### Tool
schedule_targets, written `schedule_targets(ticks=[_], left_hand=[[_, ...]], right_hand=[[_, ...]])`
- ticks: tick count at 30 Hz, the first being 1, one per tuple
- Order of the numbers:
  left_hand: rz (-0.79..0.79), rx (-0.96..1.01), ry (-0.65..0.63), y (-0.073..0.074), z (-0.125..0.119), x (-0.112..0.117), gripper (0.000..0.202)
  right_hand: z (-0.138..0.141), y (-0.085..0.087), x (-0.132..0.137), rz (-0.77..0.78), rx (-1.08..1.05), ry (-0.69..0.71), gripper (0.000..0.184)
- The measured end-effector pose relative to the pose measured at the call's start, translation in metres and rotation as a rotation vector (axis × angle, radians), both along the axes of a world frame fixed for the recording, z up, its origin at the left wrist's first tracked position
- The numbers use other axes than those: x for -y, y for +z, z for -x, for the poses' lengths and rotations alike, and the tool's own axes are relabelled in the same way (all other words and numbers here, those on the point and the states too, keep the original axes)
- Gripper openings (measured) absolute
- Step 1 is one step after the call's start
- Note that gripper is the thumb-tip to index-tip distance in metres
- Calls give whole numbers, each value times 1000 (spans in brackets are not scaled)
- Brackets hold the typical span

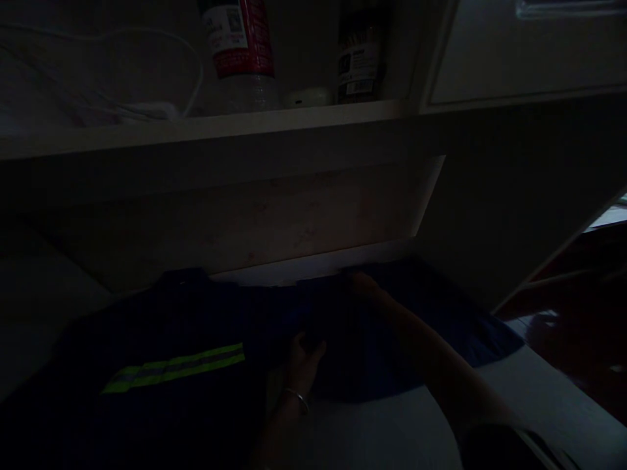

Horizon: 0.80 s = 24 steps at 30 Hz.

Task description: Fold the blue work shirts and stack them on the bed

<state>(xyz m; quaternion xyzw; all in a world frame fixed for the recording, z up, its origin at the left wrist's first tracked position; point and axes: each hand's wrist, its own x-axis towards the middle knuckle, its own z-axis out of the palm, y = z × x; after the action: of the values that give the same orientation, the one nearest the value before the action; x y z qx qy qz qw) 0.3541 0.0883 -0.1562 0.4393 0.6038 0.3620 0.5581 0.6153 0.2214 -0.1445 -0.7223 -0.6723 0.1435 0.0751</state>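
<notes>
A dark blue work jacket [196, 313] with a yellow-green and grey reflective band [181, 369] lies spread out at the left. Dark blue cloth [441, 300] continues to the right; whether it belongs to the same garment I cannot tell in the dim light. My left hand [304, 362], a bangle on its wrist, grips the cloth near the middle, thumb and forefinger on either side of a dark fold. Farther back and to the right, my right hand [365, 287] holds the cloth near its rear edge. Its fingertips are mostly hidden in shadow.
Under the cloth is a pale flat surface [401, 431]. Above it runs a shelf [294, 121] bearing a red-labelled bottle [245, 39], a dark jar [360, 62], a small white case [308, 98] and a white cable [191, 52]. A cabinet panel [529, 176] bounds the right.
</notes>
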Motion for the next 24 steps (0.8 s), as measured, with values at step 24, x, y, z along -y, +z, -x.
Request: schedule_targets(ticks=[24], left_hand=[[-801,-701,-988,36,-20,-10,80]], right_hand=[[15,80,259,120,-510,169,40]])
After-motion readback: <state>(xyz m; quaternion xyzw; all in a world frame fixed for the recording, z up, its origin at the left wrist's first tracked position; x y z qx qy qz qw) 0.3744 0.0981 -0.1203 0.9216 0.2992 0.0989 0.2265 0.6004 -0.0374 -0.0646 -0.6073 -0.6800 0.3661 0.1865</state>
